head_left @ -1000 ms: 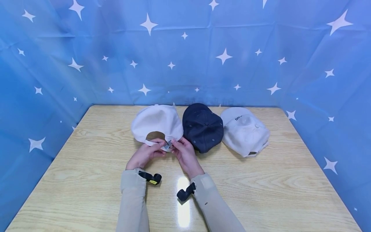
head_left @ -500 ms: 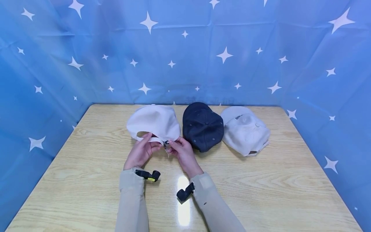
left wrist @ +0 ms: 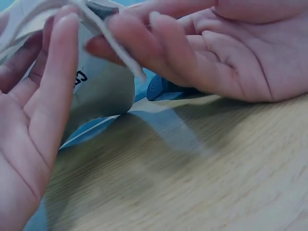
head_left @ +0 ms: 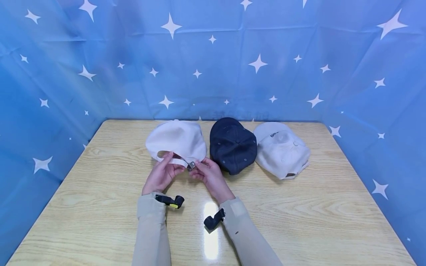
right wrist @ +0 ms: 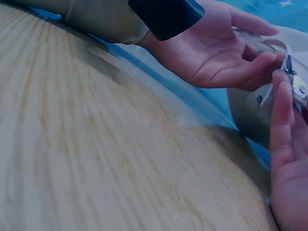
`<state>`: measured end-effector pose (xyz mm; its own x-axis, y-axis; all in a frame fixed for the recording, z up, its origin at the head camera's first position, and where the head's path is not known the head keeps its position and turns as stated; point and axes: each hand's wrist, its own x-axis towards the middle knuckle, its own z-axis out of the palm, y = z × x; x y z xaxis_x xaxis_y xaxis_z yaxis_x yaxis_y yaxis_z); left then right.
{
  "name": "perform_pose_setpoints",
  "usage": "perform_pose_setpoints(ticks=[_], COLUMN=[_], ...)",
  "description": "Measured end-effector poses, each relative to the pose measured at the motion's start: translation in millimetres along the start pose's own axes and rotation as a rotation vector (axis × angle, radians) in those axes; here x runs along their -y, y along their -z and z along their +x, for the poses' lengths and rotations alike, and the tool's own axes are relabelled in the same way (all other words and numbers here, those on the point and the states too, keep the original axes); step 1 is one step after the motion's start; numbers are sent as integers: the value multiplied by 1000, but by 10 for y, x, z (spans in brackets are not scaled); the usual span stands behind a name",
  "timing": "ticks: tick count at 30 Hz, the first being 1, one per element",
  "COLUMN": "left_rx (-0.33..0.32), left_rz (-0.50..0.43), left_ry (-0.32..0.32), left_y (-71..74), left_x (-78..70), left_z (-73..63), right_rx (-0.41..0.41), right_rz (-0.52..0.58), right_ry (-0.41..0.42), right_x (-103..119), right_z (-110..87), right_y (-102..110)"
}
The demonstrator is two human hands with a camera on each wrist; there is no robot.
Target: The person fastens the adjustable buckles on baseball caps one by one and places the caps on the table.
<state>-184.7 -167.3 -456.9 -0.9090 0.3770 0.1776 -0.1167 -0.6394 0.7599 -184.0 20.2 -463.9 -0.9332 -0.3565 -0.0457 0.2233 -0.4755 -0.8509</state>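
Observation:
A white cap lies at the back left of the table, its rear opening towards me. My left hand holds the cap's back strap, thumb on top. At the strap's right end sits a metal buckle, which the fingertips of my right hand pinch together with the strap. In the left wrist view the loose strap end slants down by the right fingers. The right wrist view has the buckle at the right fingertips. Dark lettering on the cap shows beneath the hands.
Just right of the white cap lies a navy cap. Beyond it is an off-white cap with dark lettering. A blue curtain with white stars surrounds the wooden table at the back and sides.
The white cap has shifted slightly left and turned a little. My left hand has moved left from the buckle along the strap. My right fingers stay at the buckle.

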Motion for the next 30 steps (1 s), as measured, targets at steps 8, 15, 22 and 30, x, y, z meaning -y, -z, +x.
perform_pose_setpoints(ticks=[8, 15, 22, 30], left_rx=[2, -23, -54, -93], left_rz=[237, 355, 401, 449], left_ry=[132, 238, 264, 287], left_y=[-67, -97, -111, -106], left_x=[48, 86, 105, 128], left_z=[2, 13, 20, 27], right_rx=[-35, -33, -63, -54], right_rz=[75, 104, 132, 28], right_ry=[48, 54, 46, 41], right_x=[-19, -21, -12, -28], right_z=[12, 15, 21, 20], right_y=[25, 33, 36, 20])
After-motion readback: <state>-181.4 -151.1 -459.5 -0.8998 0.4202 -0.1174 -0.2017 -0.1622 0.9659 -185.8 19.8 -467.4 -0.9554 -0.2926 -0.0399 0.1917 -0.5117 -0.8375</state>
